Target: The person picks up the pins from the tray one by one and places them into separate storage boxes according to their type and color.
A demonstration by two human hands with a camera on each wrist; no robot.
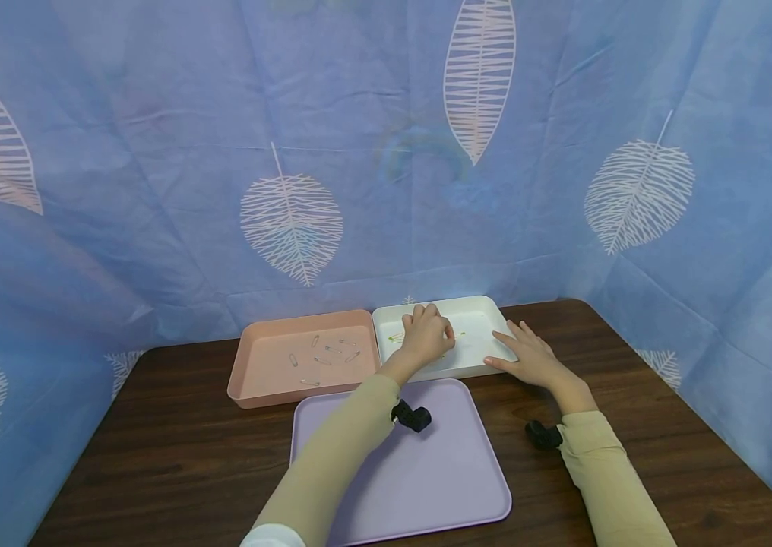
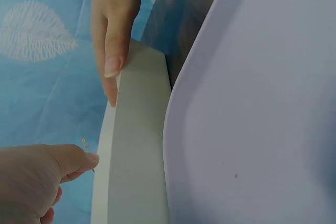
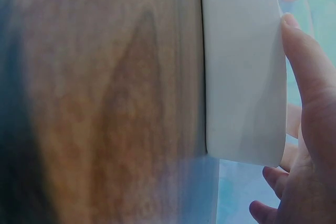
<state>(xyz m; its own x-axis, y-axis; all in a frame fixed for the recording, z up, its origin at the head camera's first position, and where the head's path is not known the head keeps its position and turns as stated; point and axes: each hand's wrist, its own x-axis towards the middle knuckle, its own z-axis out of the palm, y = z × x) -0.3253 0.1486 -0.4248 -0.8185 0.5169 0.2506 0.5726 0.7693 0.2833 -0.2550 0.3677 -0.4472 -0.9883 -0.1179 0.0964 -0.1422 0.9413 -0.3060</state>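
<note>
My left hand (image 1: 425, 336) is over the white tray (image 1: 478, 319). In the left wrist view its thumb and finger pinch a thin gold-coloured safety pin (image 2: 84, 142), whose ends stick out on both sides of the fingertips. More yellow safety pins (image 1: 396, 336) lie in the white tray, partly hidden by that hand. At the tray's right side, my right hand (image 1: 529, 358) rests on the rim with its fingers spread. The right wrist view shows its thumb (image 3: 302, 56) against the tray's edge.
Left of the white tray stands a pink tray (image 1: 259, 361) with several silver safety pins (image 1: 322, 361) scattered inside. A lilac tray (image 1: 441, 471) lies in front, under my left forearm. All stand on a dark wooden table (image 1: 174, 433), with a blue leaf-patterned cloth (image 1: 386, 205) behind.
</note>
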